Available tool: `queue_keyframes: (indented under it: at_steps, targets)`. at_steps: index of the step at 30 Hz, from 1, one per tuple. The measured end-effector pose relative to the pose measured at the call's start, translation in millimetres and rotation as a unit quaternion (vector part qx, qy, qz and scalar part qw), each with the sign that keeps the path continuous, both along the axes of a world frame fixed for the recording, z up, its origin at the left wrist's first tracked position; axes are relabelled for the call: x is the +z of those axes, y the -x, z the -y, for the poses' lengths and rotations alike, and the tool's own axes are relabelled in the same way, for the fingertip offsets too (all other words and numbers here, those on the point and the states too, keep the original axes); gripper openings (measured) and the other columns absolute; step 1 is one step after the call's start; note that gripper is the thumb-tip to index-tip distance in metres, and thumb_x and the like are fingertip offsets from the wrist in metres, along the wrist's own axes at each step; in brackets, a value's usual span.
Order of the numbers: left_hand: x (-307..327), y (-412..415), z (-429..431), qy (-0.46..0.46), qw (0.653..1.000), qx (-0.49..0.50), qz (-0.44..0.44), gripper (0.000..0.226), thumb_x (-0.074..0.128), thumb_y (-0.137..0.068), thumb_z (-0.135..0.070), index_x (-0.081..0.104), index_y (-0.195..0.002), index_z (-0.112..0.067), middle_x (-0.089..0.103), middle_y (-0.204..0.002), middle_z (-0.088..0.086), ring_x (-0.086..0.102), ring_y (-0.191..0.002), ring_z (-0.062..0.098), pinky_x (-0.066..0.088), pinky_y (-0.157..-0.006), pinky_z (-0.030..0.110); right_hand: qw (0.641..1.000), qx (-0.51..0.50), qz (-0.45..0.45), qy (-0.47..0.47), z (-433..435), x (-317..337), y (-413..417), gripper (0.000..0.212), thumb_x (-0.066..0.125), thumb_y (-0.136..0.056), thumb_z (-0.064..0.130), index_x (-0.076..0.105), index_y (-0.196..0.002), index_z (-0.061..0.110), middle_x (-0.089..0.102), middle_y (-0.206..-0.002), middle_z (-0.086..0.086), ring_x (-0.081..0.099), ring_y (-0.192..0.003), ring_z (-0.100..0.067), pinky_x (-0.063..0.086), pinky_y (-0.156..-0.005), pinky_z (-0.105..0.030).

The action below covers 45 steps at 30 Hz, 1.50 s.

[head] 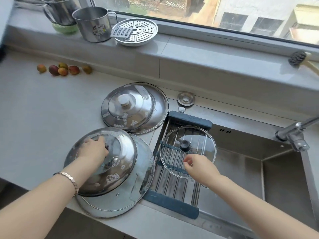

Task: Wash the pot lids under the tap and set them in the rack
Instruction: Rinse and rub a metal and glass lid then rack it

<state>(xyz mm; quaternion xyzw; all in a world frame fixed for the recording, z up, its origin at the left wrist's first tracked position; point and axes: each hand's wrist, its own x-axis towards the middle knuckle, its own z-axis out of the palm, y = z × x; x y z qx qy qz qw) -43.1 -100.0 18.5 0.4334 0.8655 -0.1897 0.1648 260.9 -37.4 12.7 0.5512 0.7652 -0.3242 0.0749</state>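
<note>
A soapy steel lid (pixel 119 171) lies on a larger flat lid (pixel 120 202) at the counter's front edge. My left hand (pixel 93 150) grips the knob at its top. Behind them, another soapy steel lid (pixel 127 107) with a white knob rests on a wider lid (pixel 158 107). A glass lid (pixel 188 150) with a black knob lies flat on the roll-up rack (pixel 172 200) over the sink's left side. My right hand (pixel 198 165) hovers over the glass lid's near rim, fingers loosely curled, holding nothing. The tap (pixel 296 135) stands at the right.
The steel sink (pixel 259 166) opens to the right of the rack. On the window ledge stand two steel mugs (pixel 93 23) and a steamer plate (pixel 136 31). Several small fruits (pixel 63 69) lie on the counter at left. A scrubber (pixel 296 58) sits on the ledge at right.
</note>
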Motion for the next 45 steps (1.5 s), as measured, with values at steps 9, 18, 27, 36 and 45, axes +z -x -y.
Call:
queue_keyframes:
  at_steps: [9, 18, 27, 36, 45]
  targets:
    - [70.1, -127.7, -23.8, -0.136, 0.969, -0.195, 0.069, 0.013, 0.046, -0.087, -0.025, 0.038, -0.092, -0.016, 0.055, -0.101, 0.014, 0.05, -0.085, 0.029, 0.03, -0.063, 0.03, 0.91, -0.276, -0.27, 0.152, -1.2, 22.2, -16.5, 0.039, 0.041, -0.095, 0.043, 0.055, -0.114, 0.012, 0.062, -0.103, -0.003, 0.06, -0.1, -0.021, 0.051, -0.09, -0.039]
    - [63.0, -273.0, -45.7, -0.175, 0.91, -0.314, 0.206, 0.03, 0.043, -0.094, -0.037, 0.046, -0.107, -0.01, 0.048, -0.096, 0.012, 0.041, -0.077, 0.024, 0.034, -0.059, 0.029, 0.639, -0.51, -0.5, 0.285, -0.4, 20.8, -145.1, 0.022, 0.054, -0.09, 0.027, 0.067, -0.084, 0.009, 0.07, -0.06, -0.008, 0.067, -0.051, -0.014, 0.055, -0.047, -0.024]
    - [37.2, -299.0, -73.2, -0.177, 0.763, 0.211, 0.585, 0.061, 0.039, -0.089, -0.059, 0.054, -0.121, -0.008, 0.061, -0.116, 0.015, 0.057, -0.108, 0.03, 0.046, -0.093, 0.043, 0.626, -0.564, -0.488, 0.229, 1.4, 22.2, -257.7, 0.027, 0.047, -0.093, 0.033, 0.061, -0.085, 0.011, 0.066, -0.05, -0.001, 0.064, -0.045, -0.006, 0.049, -0.038, -0.017]
    - [15.7, -329.3, -88.0, -0.127, 0.662, 0.323, 0.664, 0.047, 0.066, -0.066, -0.049, 0.069, -0.089, -0.008, 0.073, -0.072, 0.009, 0.069, -0.061, 0.021, 0.055, -0.066, 0.032, 0.71, -0.525, -0.42, 0.208, -40.1, -3.3, -280.4, 0.045, 0.047, -0.088, 0.052, 0.065, -0.091, 0.011, 0.069, -0.069, -0.002, 0.065, -0.063, -0.014, 0.054, -0.067, -0.027]
    - [20.2, -356.5, -114.2, -0.252, 0.722, 0.298, 0.572, 0.039, 0.071, -0.074, -0.04, 0.063, -0.079, -0.003, 0.068, -0.066, 0.011, 0.064, -0.056, 0.022, 0.053, -0.064, 0.033, 0.781, -0.565, -0.249, 0.092, -136.6, -21.5, -288.9, 0.046, 0.046, -0.091, 0.048, 0.055, -0.097, 0.004, 0.063, -0.086, -0.015, 0.066, -0.071, -0.028, 0.055, -0.061, -0.03]
